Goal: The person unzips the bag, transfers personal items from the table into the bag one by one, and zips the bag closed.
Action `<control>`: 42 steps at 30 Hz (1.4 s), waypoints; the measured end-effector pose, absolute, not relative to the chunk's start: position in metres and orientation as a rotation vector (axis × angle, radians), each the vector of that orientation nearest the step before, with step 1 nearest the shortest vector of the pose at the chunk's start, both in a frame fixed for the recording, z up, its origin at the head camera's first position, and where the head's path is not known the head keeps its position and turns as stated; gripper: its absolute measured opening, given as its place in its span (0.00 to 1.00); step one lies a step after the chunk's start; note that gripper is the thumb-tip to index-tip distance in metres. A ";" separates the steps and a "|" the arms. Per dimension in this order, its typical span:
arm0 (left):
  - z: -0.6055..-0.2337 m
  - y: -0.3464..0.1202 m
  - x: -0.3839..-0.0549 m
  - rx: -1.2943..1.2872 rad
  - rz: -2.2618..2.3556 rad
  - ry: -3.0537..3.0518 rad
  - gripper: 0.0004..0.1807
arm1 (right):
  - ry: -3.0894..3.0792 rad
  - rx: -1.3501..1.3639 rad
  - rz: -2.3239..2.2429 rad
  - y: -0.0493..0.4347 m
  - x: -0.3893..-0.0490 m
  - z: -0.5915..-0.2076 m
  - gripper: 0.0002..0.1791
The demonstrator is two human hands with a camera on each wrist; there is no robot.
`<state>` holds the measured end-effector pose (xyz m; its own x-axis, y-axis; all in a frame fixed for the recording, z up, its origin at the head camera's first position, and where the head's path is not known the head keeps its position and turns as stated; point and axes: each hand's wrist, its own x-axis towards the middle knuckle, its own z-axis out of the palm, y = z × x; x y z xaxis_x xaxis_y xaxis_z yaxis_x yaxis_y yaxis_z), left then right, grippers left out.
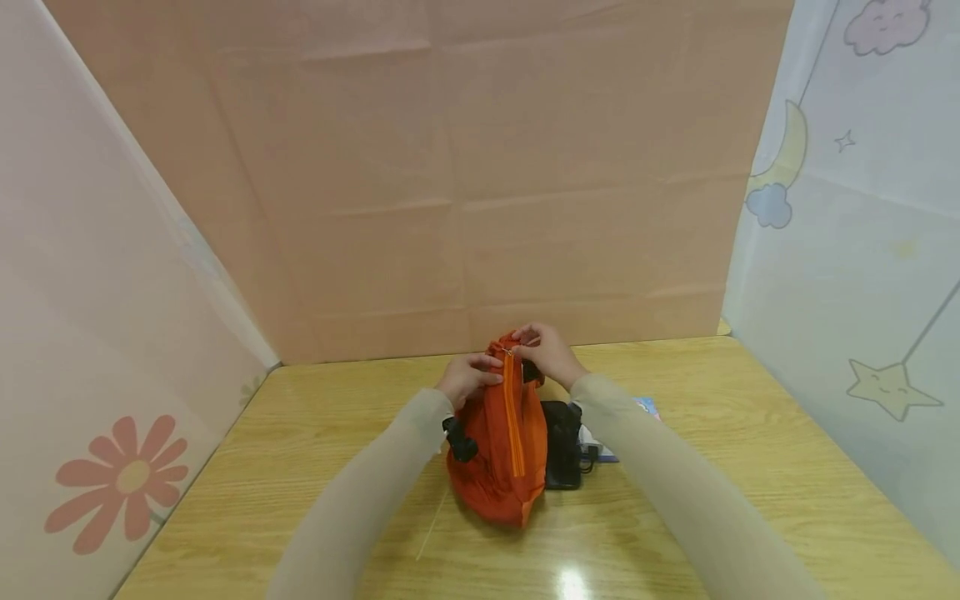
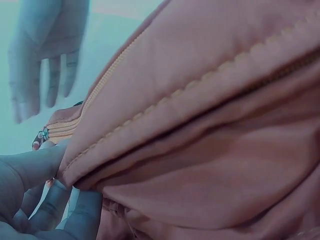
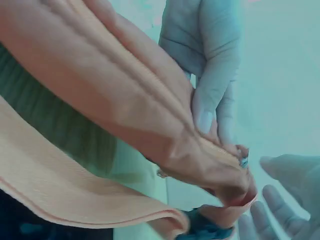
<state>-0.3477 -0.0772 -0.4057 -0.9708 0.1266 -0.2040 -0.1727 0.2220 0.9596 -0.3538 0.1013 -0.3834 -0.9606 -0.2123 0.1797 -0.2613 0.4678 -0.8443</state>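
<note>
On the yellow wood-grain counter (image 1: 315, 433) sits a red-orange fabric bag (image 1: 480, 450), its orange zip (image 1: 513, 421) apparently drawn closed already. The left hand (image 1: 467, 377) pinches cloth near the small zip pull (image 2: 45, 134); the right hand (image 1: 551, 354), fingers loosely spread, hovers just off it. A flat black case (image 1: 562, 450) lies outside, beside the bag.

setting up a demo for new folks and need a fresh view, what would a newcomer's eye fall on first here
Probably the red-orange bag in the middle of the wooden table, with its bright orange zip facing the head camera. Next might come the left fingers pinching its far end, the right fingers spread close by. The large red flower on the left wall also stands out.
</note>
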 end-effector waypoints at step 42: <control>-0.405 -0.069 -0.343 0.003 1.789 2.304 0.12 | -2.755 0.543 1.357 0.101 -0.360 -0.387 0.16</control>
